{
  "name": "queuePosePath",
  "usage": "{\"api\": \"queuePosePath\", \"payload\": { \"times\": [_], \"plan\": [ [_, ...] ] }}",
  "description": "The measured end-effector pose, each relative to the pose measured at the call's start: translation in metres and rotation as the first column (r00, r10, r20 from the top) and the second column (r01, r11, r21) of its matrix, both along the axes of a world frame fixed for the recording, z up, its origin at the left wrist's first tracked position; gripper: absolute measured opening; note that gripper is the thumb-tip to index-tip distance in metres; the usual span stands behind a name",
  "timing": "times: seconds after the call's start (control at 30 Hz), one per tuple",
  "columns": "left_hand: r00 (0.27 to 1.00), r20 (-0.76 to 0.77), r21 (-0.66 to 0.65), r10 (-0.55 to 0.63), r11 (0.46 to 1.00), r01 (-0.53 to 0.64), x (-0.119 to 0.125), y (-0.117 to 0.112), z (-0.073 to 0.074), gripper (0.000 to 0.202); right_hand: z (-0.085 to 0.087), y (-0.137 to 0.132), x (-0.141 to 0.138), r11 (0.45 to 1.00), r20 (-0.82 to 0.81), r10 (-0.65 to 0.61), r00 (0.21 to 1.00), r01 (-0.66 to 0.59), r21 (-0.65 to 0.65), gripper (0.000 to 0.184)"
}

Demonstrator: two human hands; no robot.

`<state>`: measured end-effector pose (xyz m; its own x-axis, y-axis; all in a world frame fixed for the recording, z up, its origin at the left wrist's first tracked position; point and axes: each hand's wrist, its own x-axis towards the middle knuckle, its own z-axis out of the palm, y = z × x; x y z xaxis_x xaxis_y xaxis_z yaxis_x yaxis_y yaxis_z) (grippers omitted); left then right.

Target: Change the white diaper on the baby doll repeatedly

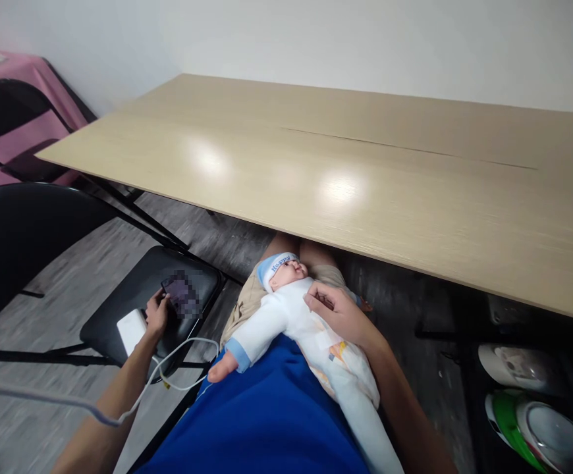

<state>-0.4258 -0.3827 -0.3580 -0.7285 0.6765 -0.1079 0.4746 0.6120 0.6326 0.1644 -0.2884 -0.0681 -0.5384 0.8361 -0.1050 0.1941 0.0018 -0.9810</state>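
Observation:
A baby doll [296,309] in a white outfit with blue cuffs and a blue-and-white cap lies across my lap, its head toward the table. My right hand [333,309] rests on the doll's chest, fingers curled against the white cloth. Over the chair seat to the left, my left hand [157,311] grips the near edge of a phone [182,294], whose screen is blurred out. Beside that wrist lies a white power bank [132,331] on the seat. A white cable [188,341] loops from there past my left forearm.
A wooden table [267,158] spans the front, its edge above my knees. Black folding chairs [29,230] stand at the left, near a pink-covered table [44,85]. Low on the right, a dark shelf holds a green-and-white item [511,421] and a white round item [514,365].

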Motion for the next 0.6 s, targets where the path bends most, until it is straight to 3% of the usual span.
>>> {"api": "queuePosePath", "payload": {
  "times": [0.3, 0.6],
  "plan": [
    [1.0, 0.004, 0.01, -0.011, 1.0, 0.011, 0.0006, -0.0024, 0.0008, 0.07, -0.0042, 0.0032, 0.0004, 1.0, -0.011, 0.005, 1.0, -0.005, -0.009, 0.041],
    [0.989, -0.113, -0.078, -0.09, 0.994, 0.082, 0.0023, -0.0012, 0.0005, 0.071, -0.0034, 0.0029, -0.0001, 1.0, -0.016, 0.003, 1.0, -0.003, 0.0, 0.042]
  ]
}}
